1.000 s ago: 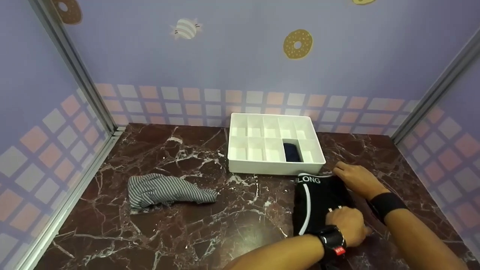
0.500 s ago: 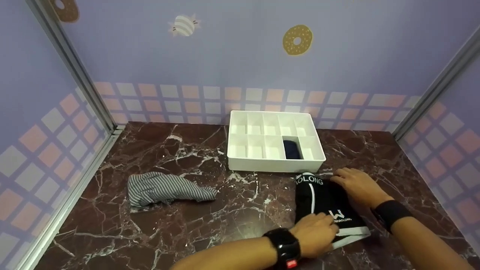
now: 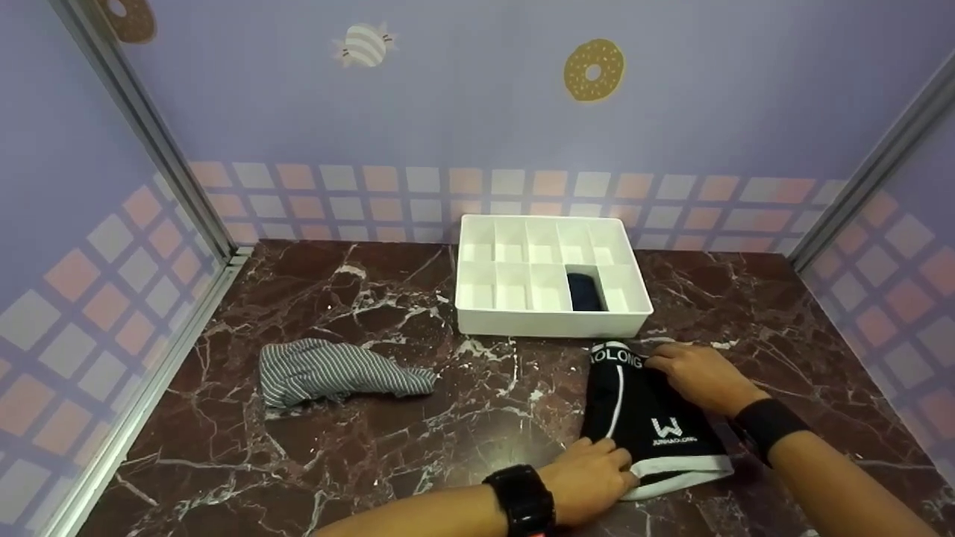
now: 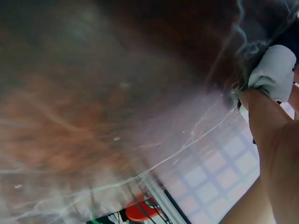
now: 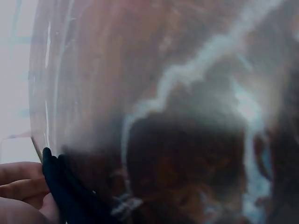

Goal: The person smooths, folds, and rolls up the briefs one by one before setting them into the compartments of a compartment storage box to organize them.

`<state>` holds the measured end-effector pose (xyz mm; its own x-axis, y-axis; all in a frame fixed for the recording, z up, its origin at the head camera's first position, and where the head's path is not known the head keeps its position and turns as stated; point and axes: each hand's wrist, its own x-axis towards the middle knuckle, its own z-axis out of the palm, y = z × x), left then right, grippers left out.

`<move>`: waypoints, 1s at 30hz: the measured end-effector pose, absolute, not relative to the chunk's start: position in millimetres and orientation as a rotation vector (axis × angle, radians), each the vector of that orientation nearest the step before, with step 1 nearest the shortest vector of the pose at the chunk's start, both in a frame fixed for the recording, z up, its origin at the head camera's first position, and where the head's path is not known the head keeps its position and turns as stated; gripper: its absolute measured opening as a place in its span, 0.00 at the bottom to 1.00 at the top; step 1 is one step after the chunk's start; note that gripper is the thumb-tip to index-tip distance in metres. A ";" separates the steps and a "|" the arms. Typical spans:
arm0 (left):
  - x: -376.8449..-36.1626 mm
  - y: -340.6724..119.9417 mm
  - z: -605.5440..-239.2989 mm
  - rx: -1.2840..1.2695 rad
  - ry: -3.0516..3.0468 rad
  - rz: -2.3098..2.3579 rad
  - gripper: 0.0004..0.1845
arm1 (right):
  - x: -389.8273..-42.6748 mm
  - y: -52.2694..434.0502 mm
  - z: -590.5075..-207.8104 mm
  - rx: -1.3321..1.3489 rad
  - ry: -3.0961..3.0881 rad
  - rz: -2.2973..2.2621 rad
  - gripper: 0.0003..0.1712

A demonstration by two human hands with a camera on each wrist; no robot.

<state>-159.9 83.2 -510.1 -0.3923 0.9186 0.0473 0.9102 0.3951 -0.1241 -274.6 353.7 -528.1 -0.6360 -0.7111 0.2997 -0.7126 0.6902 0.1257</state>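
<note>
The black folded underwear [image 3: 650, 418] lay on the marble table [image 3: 388, 447], just before the white divided tray [image 3: 552, 280]. The left hand [image 3: 589, 477] pinched its white near hem; fingertips were hidden. The right hand [image 3: 697, 377] pressed flat near the waistband. Both wrist views were blurred.

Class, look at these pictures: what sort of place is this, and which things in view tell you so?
Probably a staged booth for a clothes-sorting exercise, not a real home: patterned panel walls in metal frames close in a marble-look table, which bears a white divided organiser tray, a striped garment and black underwear.
</note>
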 end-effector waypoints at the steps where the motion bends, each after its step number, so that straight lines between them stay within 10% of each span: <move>1: -160.8 80.2 -508.9 -1.676 -2.552 0.091 0.12 | -274.0 352.2 -529.4 1.129 -2.554 0.006 0.18; 30: -169.7 28.7 -514.5 -1.784 -2.682 0.045 0.27 | -279.1 277.1 -539.5 1.169 -2.626 -0.267 0.30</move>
